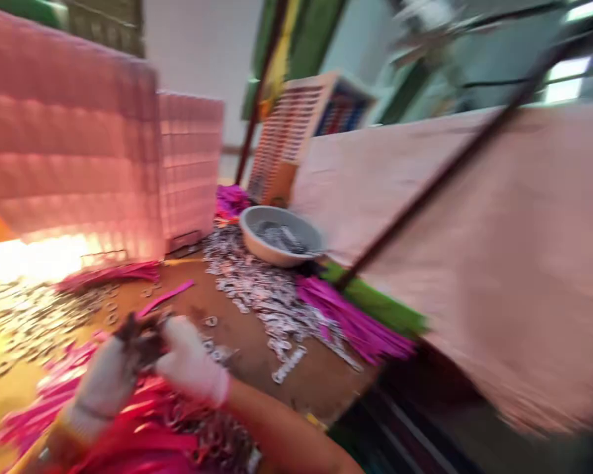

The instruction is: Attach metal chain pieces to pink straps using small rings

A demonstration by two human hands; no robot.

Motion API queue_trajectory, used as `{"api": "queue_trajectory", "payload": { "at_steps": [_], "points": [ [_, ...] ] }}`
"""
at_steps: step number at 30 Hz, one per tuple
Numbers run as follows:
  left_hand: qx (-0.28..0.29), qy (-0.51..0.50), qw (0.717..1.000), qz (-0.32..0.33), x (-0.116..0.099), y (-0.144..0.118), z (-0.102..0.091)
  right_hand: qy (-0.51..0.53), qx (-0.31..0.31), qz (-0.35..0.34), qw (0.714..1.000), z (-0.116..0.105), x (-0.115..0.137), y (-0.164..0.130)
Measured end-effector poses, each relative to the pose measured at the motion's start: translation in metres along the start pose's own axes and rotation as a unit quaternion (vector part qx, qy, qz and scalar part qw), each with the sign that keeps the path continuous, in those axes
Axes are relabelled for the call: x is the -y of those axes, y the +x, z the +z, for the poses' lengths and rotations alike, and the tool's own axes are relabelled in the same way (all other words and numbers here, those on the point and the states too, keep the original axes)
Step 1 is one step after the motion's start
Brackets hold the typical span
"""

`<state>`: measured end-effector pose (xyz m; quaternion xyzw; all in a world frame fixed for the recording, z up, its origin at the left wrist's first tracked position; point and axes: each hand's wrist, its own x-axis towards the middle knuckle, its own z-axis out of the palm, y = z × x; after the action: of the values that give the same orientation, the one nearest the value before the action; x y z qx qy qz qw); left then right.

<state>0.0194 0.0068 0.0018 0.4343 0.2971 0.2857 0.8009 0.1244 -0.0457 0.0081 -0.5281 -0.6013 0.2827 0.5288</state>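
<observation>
A person's gloved left hand (103, 385) and gloved right hand (190, 362) meet low at the near left of a brown worktable (257, 342), both curled around a small dark clump (141, 342) pinched between them; motion blur hides what the clump is and how tightly the fingers close. Pink strips (128, 434) lie heaped directly beneath the hands, and more of them fan out to the right (356, 322). Small silver metal pieces (261, 289) spread across the table's middle toward a grey bowl (279, 234) at the far side. Stacked pink blocks (69, 145) stand far left; a pale pink sheet (499, 230) fills the right.
</observation>
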Motion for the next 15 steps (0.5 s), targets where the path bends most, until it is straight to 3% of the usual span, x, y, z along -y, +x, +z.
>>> {"api": "queue_trajectory", "payload": {
  "at_steps": [2, 4, 7, 9, 11, 15],
  "points": [
    [-0.051, -0.006, 0.998, 0.026, 0.001, -0.026, -0.01, 0.094, 0.0, 0.026, 0.995, -0.008, -0.001, -0.003],
    [-0.076, 0.007, 0.996, 0.042, 0.001, -0.032, -0.007, 0.159, -0.006, 0.093, 0.983, -0.014, -0.004, -0.005],
    [-0.096, 0.023, 0.994, 0.049, -0.001, -0.029, -0.002, 0.118, -0.01, 0.109, 0.987, -0.021, -0.011, -0.014],
    [-0.1, 0.028, 0.993, 0.058, -0.002, -0.028, -0.004, 0.026, -0.016, 0.06, 0.998, -0.025, -0.02, -0.021],
    [-0.104, 0.037, 0.992, 0.06, -0.001, -0.03, -0.009, -0.095, -0.026, -0.034, 0.995, -0.028, -0.031, -0.025],
    [-0.106, 0.077, 0.991, 0.034, 0.0, -0.031, -0.017, -0.303, -0.034, -0.219, 0.927, -0.031, -0.044, -0.021]
  ]
}}
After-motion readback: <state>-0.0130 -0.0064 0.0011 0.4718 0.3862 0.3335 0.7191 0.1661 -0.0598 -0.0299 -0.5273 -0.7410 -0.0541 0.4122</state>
